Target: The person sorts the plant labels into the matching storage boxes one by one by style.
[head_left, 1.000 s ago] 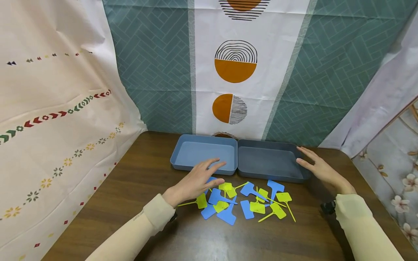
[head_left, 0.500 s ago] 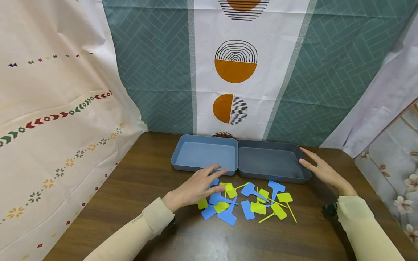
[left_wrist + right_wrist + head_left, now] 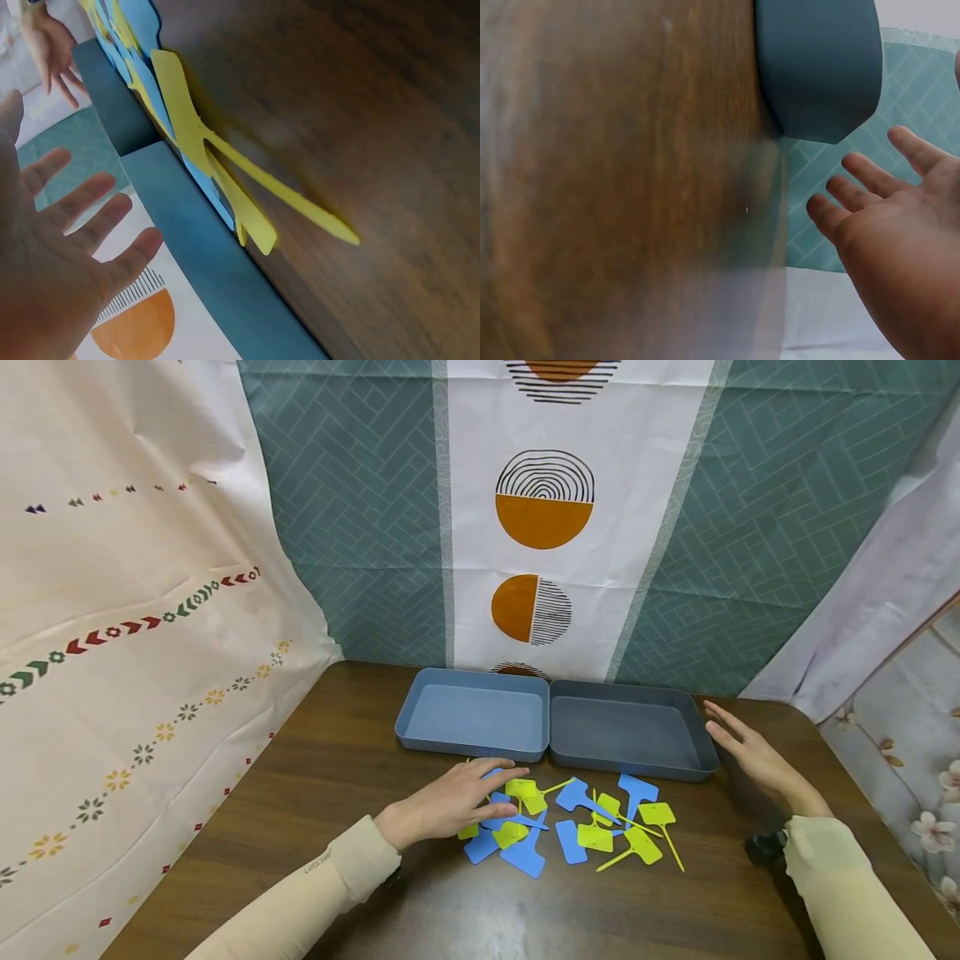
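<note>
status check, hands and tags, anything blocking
Left hand empty, above tags. Right hand empty, beside dark tray. Tags scattered, some overlapping. Left hand hides some from head view.

Brown wood-grain table point(image 3: 322, 760), rounded far corners, pale glare toward near edge. Behind: creased teal hanging cloth with herringbone lines point(image 3: 352, 527), white vertical band point(image 3: 468, 510) down its middle, orange and black-lined circles. Left: draped cream fabric with rows of small flowers and arrows point(image 3: 150, 568). Right: plain pale lilac cloth point(image 3: 855, 610), then grey-white blossom-print panel point(image 3: 900, 760). Lighting soft.
</note>
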`<action>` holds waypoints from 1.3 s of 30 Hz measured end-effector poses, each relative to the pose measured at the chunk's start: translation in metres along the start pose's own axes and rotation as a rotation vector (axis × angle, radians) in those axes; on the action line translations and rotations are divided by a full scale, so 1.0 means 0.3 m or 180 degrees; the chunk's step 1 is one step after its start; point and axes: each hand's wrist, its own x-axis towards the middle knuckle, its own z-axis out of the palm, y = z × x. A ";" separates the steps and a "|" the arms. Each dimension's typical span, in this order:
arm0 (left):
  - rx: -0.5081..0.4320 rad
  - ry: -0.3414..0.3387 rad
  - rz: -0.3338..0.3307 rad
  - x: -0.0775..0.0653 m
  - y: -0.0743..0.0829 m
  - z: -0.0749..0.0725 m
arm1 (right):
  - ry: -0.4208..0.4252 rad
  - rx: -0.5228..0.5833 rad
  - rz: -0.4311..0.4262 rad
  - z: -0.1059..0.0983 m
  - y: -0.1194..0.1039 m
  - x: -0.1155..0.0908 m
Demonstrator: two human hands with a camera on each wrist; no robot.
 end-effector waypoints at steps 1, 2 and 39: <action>0.0005 -0.0002 0.0006 0.000 0.000 0.002 | -0.0006 0.0079 -0.0013 -0.003 0.004 -0.003; 0.0018 -0.0009 0.0005 0.000 -0.001 0.005 | -0.0022 0.0172 -0.0032 -0.007 0.008 -0.006; -0.0077 -0.0313 -0.0035 -0.004 -0.020 0.042 | -0.0519 0.1303 0.0050 0.007 0.090 0.005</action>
